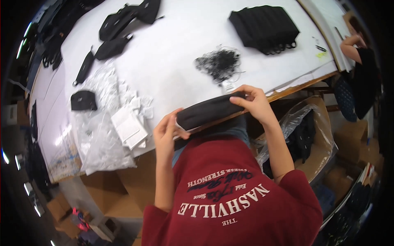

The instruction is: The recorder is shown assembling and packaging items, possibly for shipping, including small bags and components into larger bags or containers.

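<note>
I hold a black fabric pouch point(208, 111) lengthwise at the near edge of the white table point(172, 53). My left hand point(166, 133) grips its left end. Fingers of my right hand point(253, 101) curl over its right end. Just beyond my right hand lies a tangle of thin black cords point(219, 62) and a small white tag point(228, 85). To the left of my left hand rests a stack of white cards point(129, 128) among clear plastic bags point(102, 139).
A stack of black pouches point(266, 28) sits at the far right of the table; more black pouches point(119, 22) and one small one point(83, 100) lie at the left. A cardboard box lined with plastic point(312, 135) stands at my right. Another person point(361, 61) sits at the far right.
</note>
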{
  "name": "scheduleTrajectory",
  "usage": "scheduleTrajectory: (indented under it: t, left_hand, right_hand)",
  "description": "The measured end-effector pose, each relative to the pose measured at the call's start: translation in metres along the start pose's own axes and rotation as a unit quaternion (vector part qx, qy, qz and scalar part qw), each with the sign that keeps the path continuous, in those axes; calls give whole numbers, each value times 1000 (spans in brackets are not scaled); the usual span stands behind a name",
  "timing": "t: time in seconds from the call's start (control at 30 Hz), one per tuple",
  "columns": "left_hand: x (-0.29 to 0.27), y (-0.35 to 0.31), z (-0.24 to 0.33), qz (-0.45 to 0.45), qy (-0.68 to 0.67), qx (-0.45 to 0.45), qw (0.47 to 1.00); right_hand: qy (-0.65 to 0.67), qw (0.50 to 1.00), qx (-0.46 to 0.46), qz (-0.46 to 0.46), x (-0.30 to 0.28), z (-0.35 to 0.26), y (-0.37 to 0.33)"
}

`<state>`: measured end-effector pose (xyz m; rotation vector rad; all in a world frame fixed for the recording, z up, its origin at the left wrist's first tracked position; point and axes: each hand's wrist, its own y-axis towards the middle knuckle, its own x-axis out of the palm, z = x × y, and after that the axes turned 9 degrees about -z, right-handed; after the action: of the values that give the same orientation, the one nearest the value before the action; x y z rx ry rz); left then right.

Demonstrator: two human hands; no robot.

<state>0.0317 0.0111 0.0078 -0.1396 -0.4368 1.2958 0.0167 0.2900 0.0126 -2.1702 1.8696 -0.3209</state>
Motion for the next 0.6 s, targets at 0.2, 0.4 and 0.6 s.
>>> scheduleTrajectory:
  t: [0.2,0.4,0.6]
  left_hand:
    - [-21,-24,26,124,134,156,971]
    - [-98,-28,44,315,411,210,829]
    - [-160,-27,8,358,606,44,709]
  right_hand:
    - [183,910,-165,334,-159,-27,29]
    - [374,776,-239,448,-349,-23,99]
    - [374,854,-98,349,-390,15,171]
